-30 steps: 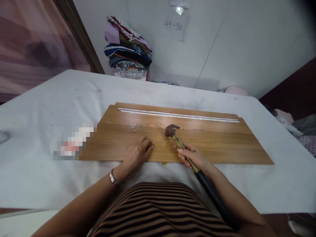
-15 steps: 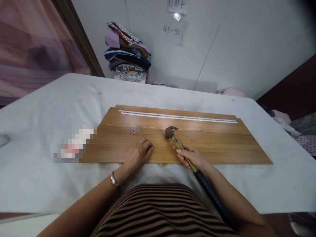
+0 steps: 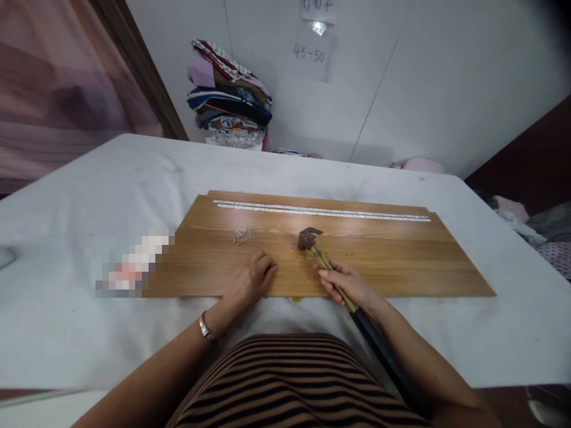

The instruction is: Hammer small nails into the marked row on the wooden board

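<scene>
A claw hammer (image 3: 330, 267) with a rusty head and a long handle, yellowish near the head and black lower down, is in my right hand (image 3: 347, 282). My fingers wrap the yellowish part, and the head hangs over the middle of the wooden board (image 3: 414, 261). Resting on the board near its front edge is my left hand (image 3: 255, 274), its fingers curled in, with nothing showing in them. Beyond it several loose nails (image 3: 243, 236) lie in a small cluster. A short row of dark dots (image 3: 346, 255) marks the board right of the hammer head.
Two thin ruler-like strips (image 3: 321, 211) run along the board's far side. The board lies on a white-covered table (image 3: 285, 172). Folded clothes (image 3: 232, 95) are stacked behind the table by the wall. A pixelated patch (image 3: 134, 264) hides something left of the board.
</scene>
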Tool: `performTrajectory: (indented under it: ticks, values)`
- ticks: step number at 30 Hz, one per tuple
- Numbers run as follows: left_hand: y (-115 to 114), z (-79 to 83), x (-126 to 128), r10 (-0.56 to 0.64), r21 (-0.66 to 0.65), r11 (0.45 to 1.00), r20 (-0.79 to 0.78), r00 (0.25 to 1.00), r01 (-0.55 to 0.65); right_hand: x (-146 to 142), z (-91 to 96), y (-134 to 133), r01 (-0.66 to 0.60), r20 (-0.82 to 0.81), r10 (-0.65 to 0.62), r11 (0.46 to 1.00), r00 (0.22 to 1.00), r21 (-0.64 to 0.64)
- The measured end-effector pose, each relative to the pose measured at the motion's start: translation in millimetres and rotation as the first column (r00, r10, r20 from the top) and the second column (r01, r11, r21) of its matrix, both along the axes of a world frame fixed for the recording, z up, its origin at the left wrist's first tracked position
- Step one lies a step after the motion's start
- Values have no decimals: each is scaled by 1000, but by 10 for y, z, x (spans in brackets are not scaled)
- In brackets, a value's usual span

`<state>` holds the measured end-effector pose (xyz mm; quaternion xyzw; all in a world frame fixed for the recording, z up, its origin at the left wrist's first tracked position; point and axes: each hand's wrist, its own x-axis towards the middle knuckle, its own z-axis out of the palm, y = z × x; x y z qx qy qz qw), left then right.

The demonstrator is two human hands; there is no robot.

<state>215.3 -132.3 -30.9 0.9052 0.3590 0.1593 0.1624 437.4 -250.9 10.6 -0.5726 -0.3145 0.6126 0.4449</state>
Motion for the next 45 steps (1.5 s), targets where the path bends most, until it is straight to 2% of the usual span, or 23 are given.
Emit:
performTrajectory:
  ticks: [16, 38, 45]
  values:
    - [3, 17, 0, -9, 16, 1000, 11, 1000, 9, -11, 42, -7, -2, 25, 3, 1000, 1000, -9]
    - [27, -41, 1, -22, 33, 999, 38, 999, 20, -17, 27, 4, -5, 42, 5, 1000, 999, 1]
    - [12, 3, 1, -12, 17, 1000, 28, 1000, 12, -15, 72, -9, 5, 36, -4, 1000, 999, -6]
